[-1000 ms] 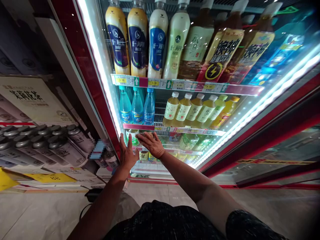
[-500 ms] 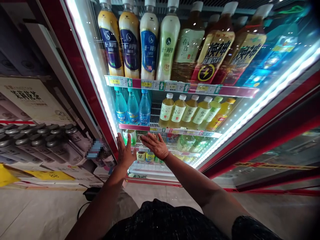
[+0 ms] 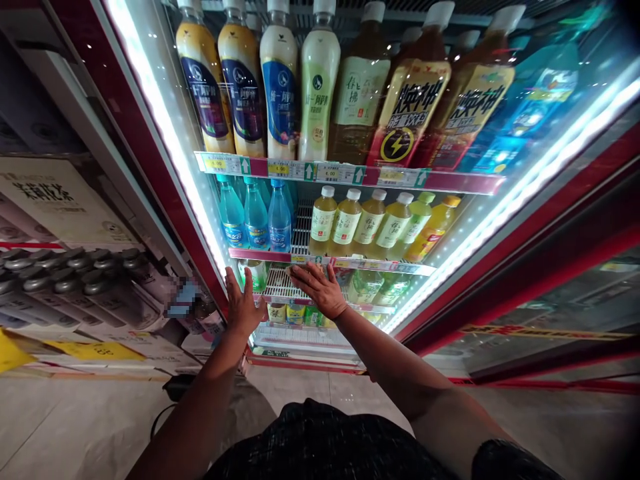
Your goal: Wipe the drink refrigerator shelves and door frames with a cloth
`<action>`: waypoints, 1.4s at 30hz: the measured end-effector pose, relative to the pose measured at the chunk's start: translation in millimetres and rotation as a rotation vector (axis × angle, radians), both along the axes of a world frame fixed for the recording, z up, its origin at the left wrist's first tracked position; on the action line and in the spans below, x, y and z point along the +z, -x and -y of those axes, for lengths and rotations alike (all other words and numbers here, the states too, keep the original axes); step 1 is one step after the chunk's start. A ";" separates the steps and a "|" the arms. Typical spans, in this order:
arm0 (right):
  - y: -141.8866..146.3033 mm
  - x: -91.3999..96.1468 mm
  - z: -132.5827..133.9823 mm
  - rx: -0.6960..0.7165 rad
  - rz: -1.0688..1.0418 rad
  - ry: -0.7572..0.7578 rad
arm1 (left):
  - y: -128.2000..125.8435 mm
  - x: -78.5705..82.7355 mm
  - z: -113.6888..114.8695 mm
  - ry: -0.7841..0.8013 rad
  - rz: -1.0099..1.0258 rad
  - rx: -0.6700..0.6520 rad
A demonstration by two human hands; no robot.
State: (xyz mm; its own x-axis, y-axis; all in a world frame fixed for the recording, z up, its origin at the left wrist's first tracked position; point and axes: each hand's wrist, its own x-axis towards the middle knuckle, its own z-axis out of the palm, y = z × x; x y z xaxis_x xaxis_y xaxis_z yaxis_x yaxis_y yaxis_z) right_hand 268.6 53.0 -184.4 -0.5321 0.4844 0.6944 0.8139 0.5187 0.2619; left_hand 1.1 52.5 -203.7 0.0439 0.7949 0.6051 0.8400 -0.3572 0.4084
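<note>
My left hand is raised with its fingers apart and nothing in it, near the left edge of a lit drinks cooler. Behind it shows a green-and-white bottle, partly hidden. My right hand is stretched out flat, palm forward, in front of the third shelf, and it too holds nothing. Just above it are a pink shelf edge and a row of small pale-tea bottles. Blue bottles stand to the left on that shelf. Whether either palm touches glass, I cannot tell.
Large milk-tea bottles and dark tea bottles fill the upper shelf. A bright light strip runs down the left frame. Grey-capped bottles stand on cartons at left. A black bag lies on the tiled floor.
The cooler and its bottles have shifted slightly left in view. My left hand has moved a little left, and my right hand slightly right, widening the gap between them. Both stay open.
</note>
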 end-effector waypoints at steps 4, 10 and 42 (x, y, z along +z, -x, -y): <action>-14.5 -4.1 4.9 0.023 0.036 -0.008 | -17.2 7.2 5.5 0.051 0.073 0.045; -26.2 8.7 9.4 0.007 -0.001 -0.083 | -46.4 26.4 14.0 0.005 0.047 0.009; -115.2 -1.3 32.4 -0.108 -0.090 -0.124 | -92.2 26.2 24.6 0.076 0.008 0.013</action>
